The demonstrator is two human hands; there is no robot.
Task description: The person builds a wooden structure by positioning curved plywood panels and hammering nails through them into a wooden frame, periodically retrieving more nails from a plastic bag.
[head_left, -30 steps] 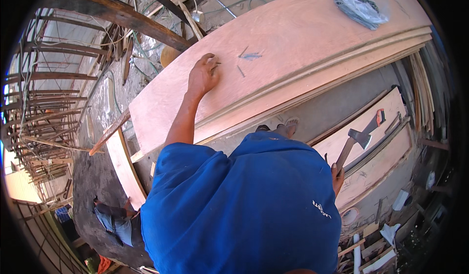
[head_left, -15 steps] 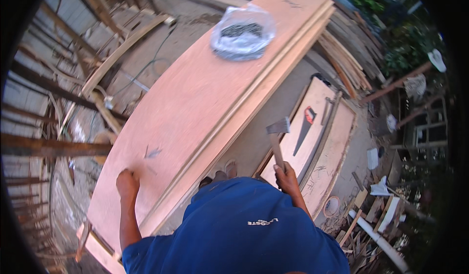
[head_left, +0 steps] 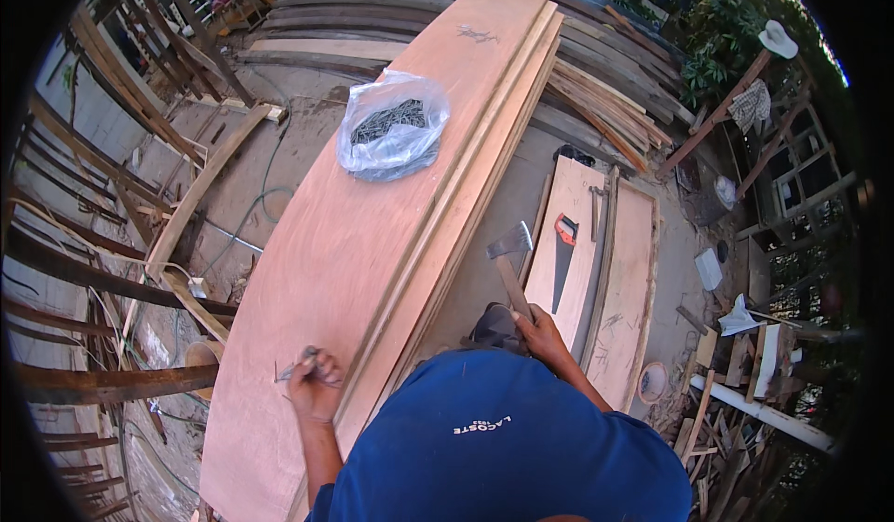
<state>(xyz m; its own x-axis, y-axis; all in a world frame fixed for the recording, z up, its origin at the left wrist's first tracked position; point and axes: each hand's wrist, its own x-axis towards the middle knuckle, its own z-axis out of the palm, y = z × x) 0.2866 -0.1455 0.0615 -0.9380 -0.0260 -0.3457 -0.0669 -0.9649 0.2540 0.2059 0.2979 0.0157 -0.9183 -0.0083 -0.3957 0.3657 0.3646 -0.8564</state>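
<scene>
My right hand is closed round the wooden handle of a hatchet, its metal head pointing up and away from me. Low over the near part of a long plywood sheet, my left hand is curled, with a few grey nails at its fingertips; the fingers are slightly blurred. Farther along the sheet lies a clear plastic bag full of dark nails. Under the top sheet, more layers of board show along the right edge.
To the right, a handsaw with an orange handle and a hammer lie on a board. Stacked planks fill the far side. Curved timber ribs stand at left; scrap wood and a white pipe lie at lower right.
My view has swung, shifting the sheet and bag leftward in the picture. My left hand has come to the nails lying on the sheet and gathered some. The hatchet stays in my right hand.
</scene>
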